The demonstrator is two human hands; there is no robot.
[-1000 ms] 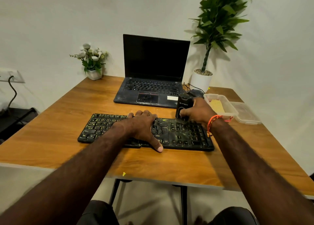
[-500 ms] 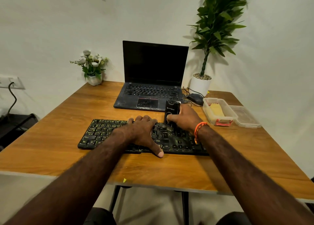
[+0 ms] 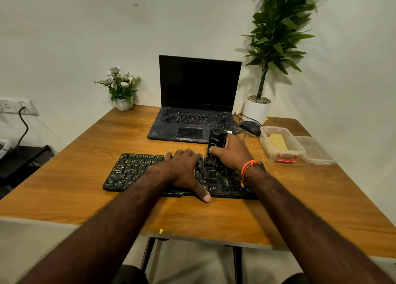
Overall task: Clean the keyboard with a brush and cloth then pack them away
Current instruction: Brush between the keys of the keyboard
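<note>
Hidden: keyboard (image 3: 137, 172) middle under left hand (image 3: 184, 170), lying flat.
Brush (image 3: 216, 146): black, upright, bristles on keys, gripped by right hand (image 3: 232, 155).
Keyboard: black, dusty, yellow-green legends.

- The keyboard (image 3: 171, 174) is black, its key legends yellow-green, with pale dust specks on the right part.
- The brush (image 3: 216, 143) is black with a small grey logo; its bristles are dark.
- The table (image 3: 85, 176) is warm orange-brown with a darker wood grain.
- The laptop (image 3: 198, 103) at the far middle is black with a dark screen and a thin red line above its touchpad.
- The box (image 3: 280, 146) on the right is clear plastic with a red clasp; the cloth (image 3: 277, 143) inside is pale yellow.
- A wristband (image 3: 246, 169) on the right wrist is orange.
- The far right plant (image 3: 276, 32) is green, its pot (image 3: 256, 110) white.
- The far left flowers (image 3: 119, 82) are white with green leaves.
</note>
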